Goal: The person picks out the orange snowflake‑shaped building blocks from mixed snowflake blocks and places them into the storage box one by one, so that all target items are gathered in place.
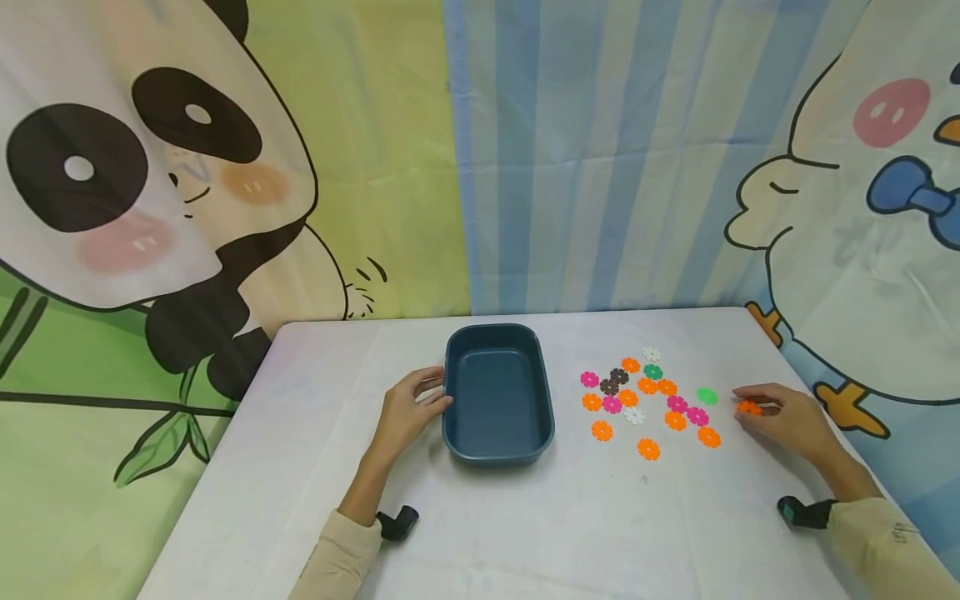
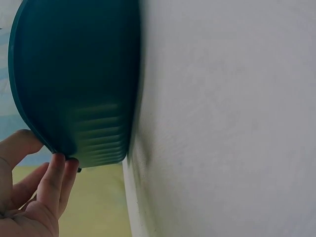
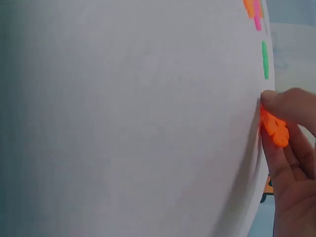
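A dark blue-green tray [image 1: 498, 408] stands on the white table, left of several flower-shaped discs. The left hand [image 1: 408, 410] touches the tray's left rim; in the left wrist view its fingers [image 2: 55, 185] lie against the rim of the tray [image 2: 69, 74], thumb apart. At the right of the discs, the right hand [image 1: 793, 421] pinches an orange disc [image 1: 748, 407] between thumb and fingers. The right wrist view shows this orange disc [image 3: 275, 129] in the right hand [image 3: 294, 148], low by the table surface. A light green disc [image 1: 707, 396] lies just left of that hand.
Orange discs [image 1: 648, 449], pink discs [image 1: 697, 416], white discs [image 1: 633, 415], dark brown discs [image 1: 609, 387] and a dark green disc [image 1: 653, 372] lie flat on the table [image 1: 600, 533]. Behind the table hangs a printed cloth [image 1: 570, 167] with cartoon animals.
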Action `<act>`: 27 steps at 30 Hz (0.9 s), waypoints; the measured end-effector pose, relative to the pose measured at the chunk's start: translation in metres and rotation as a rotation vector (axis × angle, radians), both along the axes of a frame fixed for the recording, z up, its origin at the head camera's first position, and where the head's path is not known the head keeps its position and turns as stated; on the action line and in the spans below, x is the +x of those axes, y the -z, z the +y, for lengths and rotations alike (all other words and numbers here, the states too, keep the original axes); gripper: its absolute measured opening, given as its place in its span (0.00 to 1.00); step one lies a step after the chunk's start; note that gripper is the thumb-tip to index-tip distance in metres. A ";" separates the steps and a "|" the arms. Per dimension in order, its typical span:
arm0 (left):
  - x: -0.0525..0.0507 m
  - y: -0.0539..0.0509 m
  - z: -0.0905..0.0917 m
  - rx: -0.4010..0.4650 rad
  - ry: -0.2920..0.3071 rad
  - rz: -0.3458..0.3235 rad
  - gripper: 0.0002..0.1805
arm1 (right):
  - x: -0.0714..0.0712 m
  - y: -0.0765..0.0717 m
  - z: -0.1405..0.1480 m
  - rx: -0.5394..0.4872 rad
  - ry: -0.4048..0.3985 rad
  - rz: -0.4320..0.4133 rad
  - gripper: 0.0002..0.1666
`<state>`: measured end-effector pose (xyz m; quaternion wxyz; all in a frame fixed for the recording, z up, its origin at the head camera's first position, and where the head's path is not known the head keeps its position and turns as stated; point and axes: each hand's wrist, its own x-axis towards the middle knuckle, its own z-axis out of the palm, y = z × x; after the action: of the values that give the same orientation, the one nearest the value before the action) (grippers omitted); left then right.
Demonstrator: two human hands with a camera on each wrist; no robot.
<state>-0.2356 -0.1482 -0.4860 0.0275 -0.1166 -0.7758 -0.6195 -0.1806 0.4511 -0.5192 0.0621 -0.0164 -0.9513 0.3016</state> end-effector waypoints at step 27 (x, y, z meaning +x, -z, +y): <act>0.000 -0.001 0.003 -0.014 -0.017 0.003 0.27 | -0.033 -0.053 -0.050 -0.098 -0.076 0.035 0.31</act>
<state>-0.2353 -0.1456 -0.4849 0.0329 -0.1113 -0.7810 -0.6137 -0.2138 0.4011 -0.4666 0.0662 0.0218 -0.9340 0.3504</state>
